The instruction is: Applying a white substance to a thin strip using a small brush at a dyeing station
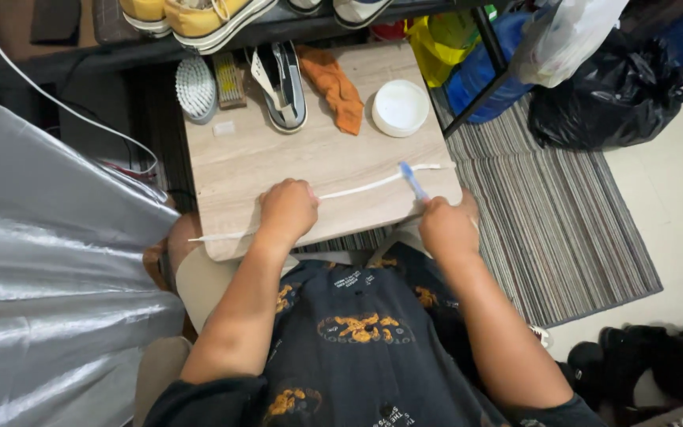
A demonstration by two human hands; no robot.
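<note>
Scrubbing in progress, head view: left hand (286, 209) fisted, pinning white shoelace (357, 190) flat on wooden board (278, 158). Right hand (446, 225) grips blue toothbrush (414, 180), bristles on lace near board's right edge. Sneaker (282, 83) at board's far side unlaced. Lace mid-clean, judging by pose; rest undone.

Two hands work a white lace on a small wooden board.

The left hand (286, 209) presses the lace (357, 190) flat against the board (278, 162), near its front edge. The right hand (446, 228), at the board's front right corner, holds a blue toothbrush (413, 181) with its head on the lace. Toward the board's back lie a shoe (282, 83), an orange cloth (337, 87), a round white lid (400, 108) and a white brush (196, 88). A striped rug (547, 213) lies right of the board.
</note>
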